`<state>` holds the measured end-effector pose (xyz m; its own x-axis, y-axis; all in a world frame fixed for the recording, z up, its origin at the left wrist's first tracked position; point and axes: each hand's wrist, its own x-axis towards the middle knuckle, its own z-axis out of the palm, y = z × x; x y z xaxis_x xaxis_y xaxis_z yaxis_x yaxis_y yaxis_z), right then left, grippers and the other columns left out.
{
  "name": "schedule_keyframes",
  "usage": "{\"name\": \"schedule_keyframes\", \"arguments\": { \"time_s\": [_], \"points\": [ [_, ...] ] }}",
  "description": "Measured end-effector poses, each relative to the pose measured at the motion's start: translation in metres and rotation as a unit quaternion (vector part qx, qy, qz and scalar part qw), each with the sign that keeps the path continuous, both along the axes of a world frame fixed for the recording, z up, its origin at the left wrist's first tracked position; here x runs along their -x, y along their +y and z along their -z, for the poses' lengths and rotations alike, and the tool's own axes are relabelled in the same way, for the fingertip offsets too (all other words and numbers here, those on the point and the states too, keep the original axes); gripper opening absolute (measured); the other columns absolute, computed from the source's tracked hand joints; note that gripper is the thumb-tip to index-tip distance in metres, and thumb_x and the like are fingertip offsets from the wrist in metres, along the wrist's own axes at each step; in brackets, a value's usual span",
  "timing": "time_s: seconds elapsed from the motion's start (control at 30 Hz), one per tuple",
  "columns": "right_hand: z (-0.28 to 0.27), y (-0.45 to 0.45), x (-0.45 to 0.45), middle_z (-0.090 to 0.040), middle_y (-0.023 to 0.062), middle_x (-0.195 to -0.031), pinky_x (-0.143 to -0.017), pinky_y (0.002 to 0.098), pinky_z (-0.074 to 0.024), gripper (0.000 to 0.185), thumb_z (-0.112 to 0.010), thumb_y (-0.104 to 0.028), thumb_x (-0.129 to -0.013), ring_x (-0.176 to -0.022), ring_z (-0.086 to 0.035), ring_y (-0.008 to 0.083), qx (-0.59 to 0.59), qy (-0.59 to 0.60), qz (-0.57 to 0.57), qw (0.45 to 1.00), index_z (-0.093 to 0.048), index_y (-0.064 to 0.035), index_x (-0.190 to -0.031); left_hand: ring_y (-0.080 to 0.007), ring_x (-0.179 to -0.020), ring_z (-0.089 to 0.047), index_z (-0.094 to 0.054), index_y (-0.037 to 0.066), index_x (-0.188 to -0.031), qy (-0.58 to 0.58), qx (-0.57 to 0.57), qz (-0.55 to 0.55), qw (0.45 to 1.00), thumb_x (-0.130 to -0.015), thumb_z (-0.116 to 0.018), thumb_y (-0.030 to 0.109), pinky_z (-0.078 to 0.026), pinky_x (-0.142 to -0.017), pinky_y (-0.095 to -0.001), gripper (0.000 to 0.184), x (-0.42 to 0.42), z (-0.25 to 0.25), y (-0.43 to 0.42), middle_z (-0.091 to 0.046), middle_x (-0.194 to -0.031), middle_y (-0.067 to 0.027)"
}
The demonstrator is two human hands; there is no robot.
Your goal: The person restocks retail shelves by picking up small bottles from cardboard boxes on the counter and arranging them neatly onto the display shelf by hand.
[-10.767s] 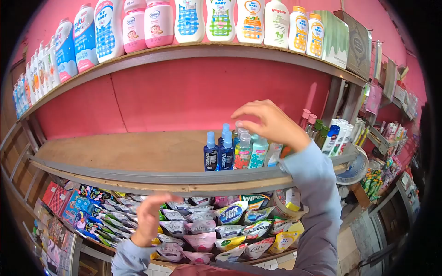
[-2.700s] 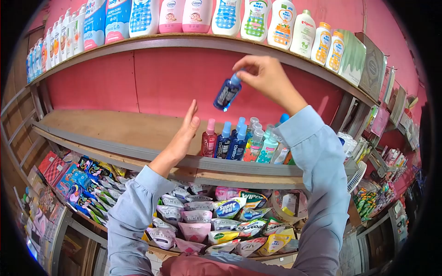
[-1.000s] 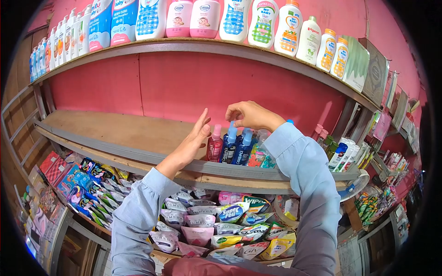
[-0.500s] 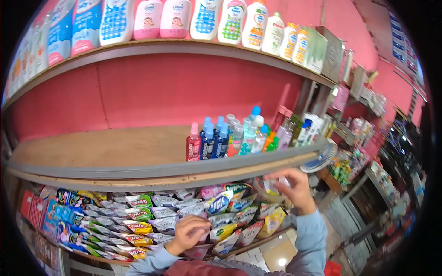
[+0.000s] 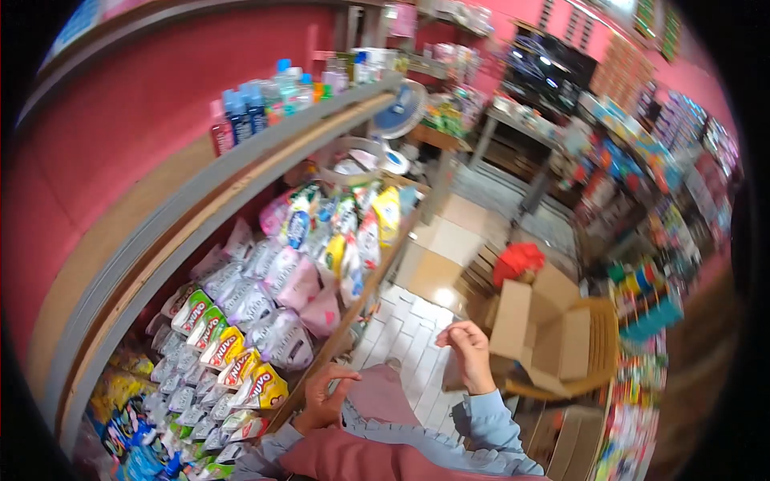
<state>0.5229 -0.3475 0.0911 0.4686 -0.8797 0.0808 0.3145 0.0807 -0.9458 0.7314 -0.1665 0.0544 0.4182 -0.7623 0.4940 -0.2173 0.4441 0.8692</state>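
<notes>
My left hand point(image 5: 323, 398) is low in the head view, beside the front edge of the lower shelf. Its fingers are bent with the thumb apart, and nothing shows in them. Nearest to it are yellow and orange Nuvo pouches point(image 5: 239, 367) and purple-grey pouches point(image 5: 281, 341) standing in rows. My right hand point(image 5: 469, 353) is raised over the tiled floor, left of an open cardboard box point(image 5: 511, 325). Its fingers are loosely curled, apart from the thumb, with no object visible in them. Both hands are clear of the goods.
Above the pouches runs a grey-edged shelf point(image 5: 152, 232) with blue and pink spray bottles point(image 5: 239, 119) at its far end. A white basket point(image 5: 350, 160) and a fan point(image 5: 399, 108) stand beyond. A red bag point(image 5: 517, 263) lies near the box, and packed goods line the right side.
My view has swung right and down, bringing the floor, the cardboard box and the right-hand goods into sight. Both hands are now off to the side of the pouches; my right hand's fingers are more curled.
</notes>
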Motion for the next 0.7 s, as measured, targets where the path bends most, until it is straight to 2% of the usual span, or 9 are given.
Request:
{"name": "schedule_keyframes", "arguments": {
  "time_s": [0.13, 0.23, 0.37, 0.47, 0.6, 0.63, 0.7],
  "points": [
    [-0.002, 0.087, 0.052, -0.066, 0.0098, -0.089, -0.077, 0.0289, -0.0508, 0.012, -0.055, -0.009, -0.093, -0.083, -0.064, 0.0162, 0.013, 0.039, 0.02, 0.999, -0.061, 0.0007, -0.097, -0.0205, -0.081, -0.062, -0.063, 0.0, -0.09, 0.043, -0.056, 0.19, 0.979, -0.083, -0.054, -0.004, -0.048, -0.077, -0.0313, 0.013, 0.057, 0.0, 0.029, -0.066, -0.086, -0.0115],
    [0.016, 0.153, 0.099, -0.066, 0.0081, -0.091, -0.078, 0.0275, -0.051, 0.013, -0.057, -0.011, -0.092, -0.085, -0.063, 0.0147, -0.022, 0.036, 0.074, 0.996, -0.061, -0.0003, -0.098, -0.0203, -0.082, -0.061, -0.062, -0.001, -0.09, 0.0, -0.055, 0.287, 0.956, -0.084, -0.053, -0.003, -0.047, -0.077, -0.0312, 0.011, 0.088, -0.005, 0.044, -0.065, -0.087, -0.0118],
    [0.047, 0.239, 0.17, -0.065, 0.0067, -0.092, -0.08, 0.026, -0.0504, 0.014, -0.058, -0.013, -0.092, -0.086, -0.063, 0.0126, -0.116, 0.047, 0.155, 0.98, -0.061, -0.001, -0.099, -0.0206, -0.081, -0.06, -0.062, -0.001, -0.09, 0.014, -0.041, 0.341, 0.939, -0.087, -0.051, 0.0, -0.046, -0.075, -0.032, 0.012, 0.134, -0.007, 0.057, -0.065, -0.087, -0.012],
    [0.057, 0.298, 0.214, -0.065, 0.006, -0.092, -0.079, 0.0251, -0.0499, 0.016, -0.059, -0.014, -0.092, -0.087, -0.063, 0.0116, -0.113, 0.055, 0.227, 0.966, -0.061, -0.001, -0.099, -0.0211, -0.08, -0.06, -0.062, -0.001, -0.089, 0.045, -0.042, 0.394, 0.917, -0.086, -0.051, -0.001, -0.046, -0.075, -0.0318, 0.012, 0.185, -0.008, 0.08, -0.065, -0.086, -0.0118],
    [0.073, 0.374, 0.27, -0.065, 0.0047, -0.09, -0.078, 0.0241, -0.0495, 0.017, -0.059, -0.013, -0.091, -0.087, -0.062, 0.0113, -0.104, 0.036, 0.295, 0.949, -0.06, 0.0008, -0.1, -0.0209, -0.081, -0.058, -0.057, -0.004, -0.094, -0.046, -0.015, 0.519, 0.854, -0.09, -0.045, 0.003, -0.046, -0.077, -0.0324, 0.015, 0.257, -0.003, 0.129, -0.061, -0.087, -0.0154],
    [0.074, 0.395, 0.283, -0.065, 0.0044, -0.09, -0.075, 0.0237, -0.049, 0.016, -0.06, -0.013, -0.09, -0.085, -0.062, 0.0105, -0.092, 0.058, 0.302, 0.947, -0.061, 0.0001, -0.099, -0.0208, -0.08, -0.058, -0.057, -0.003, -0.095, -0.052, -0.005, 0.53, 0.846, -0.09, -0.044, 0.003, -0.045, -0.076, -0.0317, 0.016, 0.277, 0.0, 0.146, -0.061, -0.087, -0.0154],
    [0.073, 0.438, 0.318, -0.066, 0.0041, -0.091, -0.074, 0.0236, -0.0486, 0.016, -0.062, -0.014, -0.089, -0.083, -0.062, 0.0101, -0.055, 0.196, 0.296, 0.933, -0.062, -0.0011, -0.098, -0.0205, -0.081, -0.058, -0.057, -0.003, -0.095, -0.032, -0.047, 0.551, 0.833, -0.089, -0.043, 0.002, -0.045, -0.076, -0.0317, 0.016, 0.321, -0.003, 0.181, -0.061, -0.088, -0.0153]
  ]
}}
